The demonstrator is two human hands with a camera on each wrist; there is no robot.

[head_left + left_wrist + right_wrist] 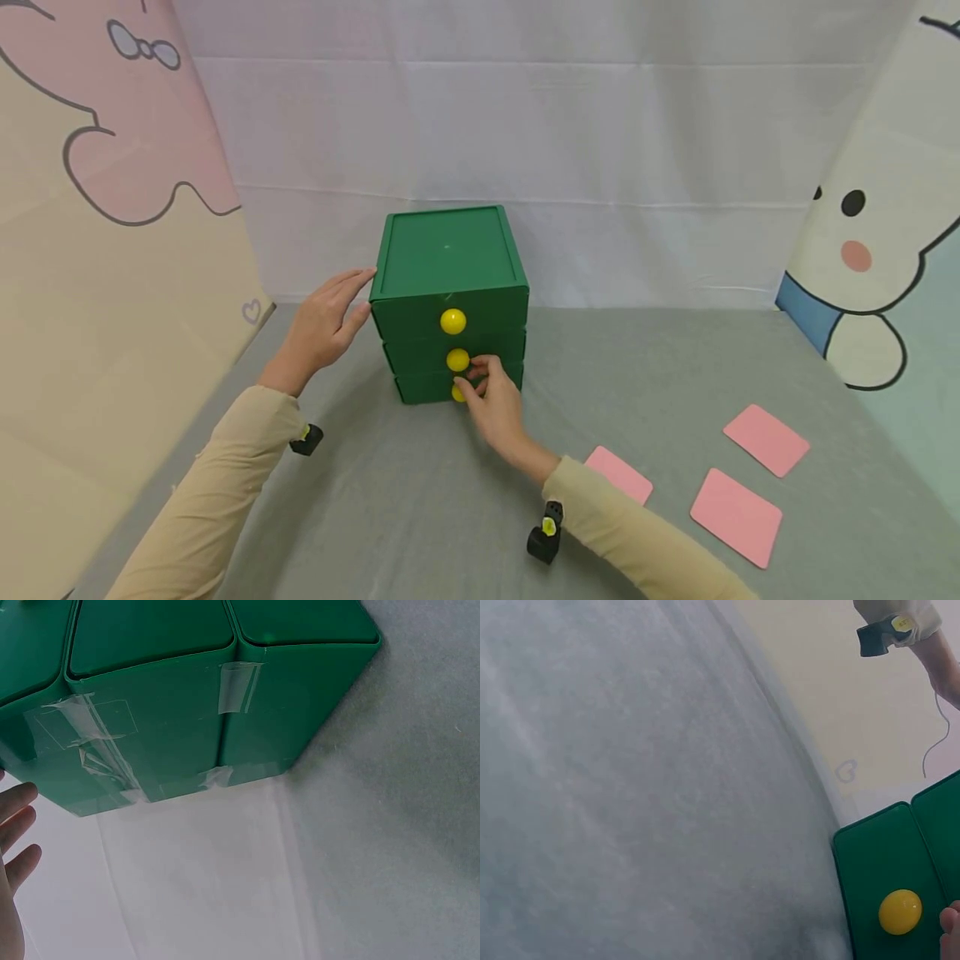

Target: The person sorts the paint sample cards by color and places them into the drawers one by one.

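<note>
White cloth hung behind a grey felt-covered table when I looked in, with cartoon-printed panels leaning at the left and right edges. Near the back of the table, about midway across, stood a green plastic three-drawer chest, its drawers all pushed in, each fronted by a round yellow knob. Strips of clear tape ran across the seams on its left side, as I saw from the left wrist view.

My left hand lay with fingers straight and relaxed against the chest's upper left edge, gripping nothing. My right hand was at the lowest drawer, fingers curled and pinching the bottom yellow knob; the middle yellow knob sat just above the fingertips, and the top yellow knob above that.

Three pink square cards lay flat toward the table's front right corner, well apart from the chest.
</note>
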